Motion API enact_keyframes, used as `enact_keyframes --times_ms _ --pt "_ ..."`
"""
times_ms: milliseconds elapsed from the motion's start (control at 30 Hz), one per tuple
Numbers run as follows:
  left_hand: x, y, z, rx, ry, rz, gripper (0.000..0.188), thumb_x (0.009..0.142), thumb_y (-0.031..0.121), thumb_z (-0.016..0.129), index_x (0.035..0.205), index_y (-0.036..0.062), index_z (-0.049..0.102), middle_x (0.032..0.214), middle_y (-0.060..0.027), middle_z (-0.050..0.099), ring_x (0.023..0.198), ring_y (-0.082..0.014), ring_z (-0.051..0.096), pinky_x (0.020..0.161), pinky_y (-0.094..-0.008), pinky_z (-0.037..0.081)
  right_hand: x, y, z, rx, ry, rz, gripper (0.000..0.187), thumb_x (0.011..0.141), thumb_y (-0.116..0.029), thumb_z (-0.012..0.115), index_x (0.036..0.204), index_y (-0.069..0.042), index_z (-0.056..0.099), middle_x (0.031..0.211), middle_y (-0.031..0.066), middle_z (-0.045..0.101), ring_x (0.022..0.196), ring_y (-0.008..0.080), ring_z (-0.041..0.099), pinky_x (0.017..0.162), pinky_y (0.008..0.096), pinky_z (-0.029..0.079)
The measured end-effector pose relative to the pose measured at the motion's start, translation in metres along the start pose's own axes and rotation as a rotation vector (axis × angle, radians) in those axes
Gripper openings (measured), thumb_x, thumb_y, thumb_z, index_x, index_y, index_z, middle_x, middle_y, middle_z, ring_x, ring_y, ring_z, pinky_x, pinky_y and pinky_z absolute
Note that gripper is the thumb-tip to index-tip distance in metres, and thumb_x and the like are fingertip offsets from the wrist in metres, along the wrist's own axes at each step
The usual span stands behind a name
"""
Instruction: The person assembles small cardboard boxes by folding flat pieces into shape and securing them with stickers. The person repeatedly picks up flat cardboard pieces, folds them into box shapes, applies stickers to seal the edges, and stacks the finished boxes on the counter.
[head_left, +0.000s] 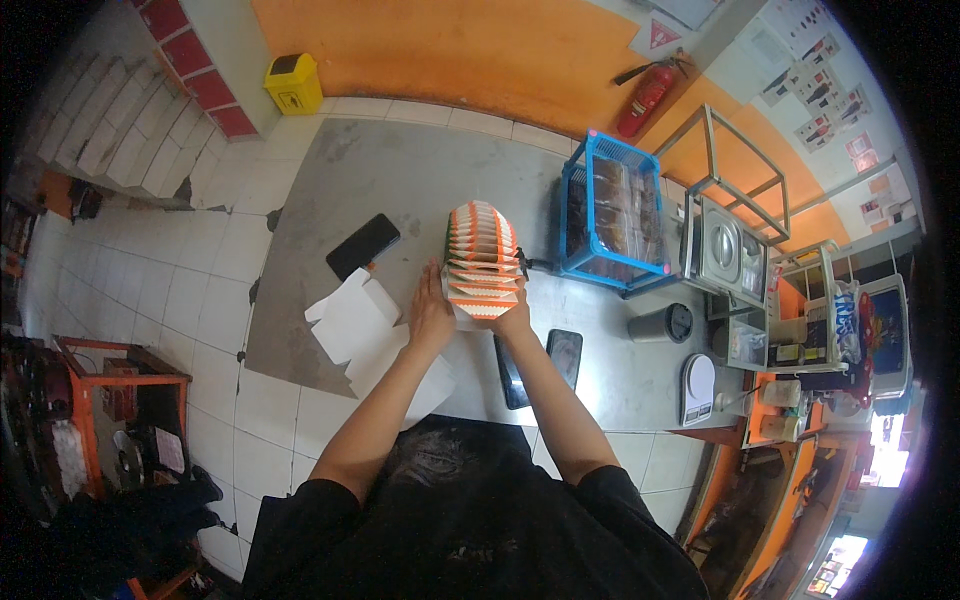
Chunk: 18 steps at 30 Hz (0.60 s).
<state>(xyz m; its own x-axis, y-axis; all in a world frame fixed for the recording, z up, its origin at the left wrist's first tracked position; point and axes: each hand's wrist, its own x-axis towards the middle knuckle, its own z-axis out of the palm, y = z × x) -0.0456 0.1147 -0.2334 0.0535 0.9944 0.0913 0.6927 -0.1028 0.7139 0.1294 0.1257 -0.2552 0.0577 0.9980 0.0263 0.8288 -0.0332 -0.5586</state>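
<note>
A row of orange-and-white paper food boxes (484,262), nested or stacked close together, stands on the steel table in front of me. My left hand (430,308) presses against its left side with the fingers pointing away from me. On the opposite side my right hand (513,312) grips the near right corner, its fingertips partly hidden. Beside my left wrist lie unfolded white cardboard blanks (355,318), overlapping and running under that forearm. A black phone (363,246) rests beyond them. Close to my right forearm are a dark phone (512,375) and another phone (566,352).
A blue plastic crate (612,255) with brown packages stands at the right of the steel table (330,180). Nearer are a grey tumbler (660,325) and a white kitchen scale (697,385). Metal food containers (730,245) line the right edge. A yellow bin (294,85) stands by the wall.
</note>
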Motion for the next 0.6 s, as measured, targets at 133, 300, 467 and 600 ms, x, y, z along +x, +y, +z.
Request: enact_keyframes --times_ms 133,300,467,600 --pt "0.003 -0.002 0.007 0.091 -0.025 0.014 0.077 0.096 0.013 0.058 0.159 -0.0043 0.017 0.162 -0.0254 0.029 0.148 -0.0424 0.032 0.121 -0.05 0.028 0.003 0.012 0.012 0.036 0.002 -0.045 0.098 0.084 -0.049 0.075 0.16 -0.016 0.022 0.135 0.0252 0.045 0.119 0.0434 0.056 0.096 0.0515 0.051" --pt "-0.011 0.005 -0.016 -0.214 -0.021 -0.15 0.084 0.094 0.023 0.065 0.159 -0.0042 0.018 0.161 -0.0301 0.027 0.148 -0.043 0.032 0.121 -0.049 0.028 -0.019 -0.002 -0.012 0.421 0.197 -0.158 0.087 0.088 -0.03 0.069 0.159 -0.009 0.023 0.146 0.0276 0.038 0.124 0.0378 0.053 0.105 0.0459 0.046" --pt "-0.1 0.004 -0.071 0.174 -0.271 -0.074 0.092 0.088 0.028 0.075 0.16 0.0033 0.023 0.162 -0.0326 0.022 0.151 -0.0486 0.022 0.121 -0.0579 0.024 -0.103 -0.001 -0.06 0.768 0.086 0.11 0.077 0.084 0.004 0.049 0.156 -0.003 0.026 0.139 0.0227 0.044 0.119 0.028 0.053 0.104 0.0413 0.045" --pt "-0.148 -0.02 -0.077 0.394 -0.544 -0.101 0.103 0.078 0.034 0.085 0.159 0.006 0.028 0.163 -0.0331 0.019 0.152 -0.0518 0.014 0.119 -0.0653 0.023 -0.154 -0.001 -0.075 0.788 0.051 0.218 0.071 0.084 0.006 0.052 0.152 -0.006 0.034 0.131 0.0159 0.051 0.107 0.0224 0.059 0.094 0.0377 0.051"
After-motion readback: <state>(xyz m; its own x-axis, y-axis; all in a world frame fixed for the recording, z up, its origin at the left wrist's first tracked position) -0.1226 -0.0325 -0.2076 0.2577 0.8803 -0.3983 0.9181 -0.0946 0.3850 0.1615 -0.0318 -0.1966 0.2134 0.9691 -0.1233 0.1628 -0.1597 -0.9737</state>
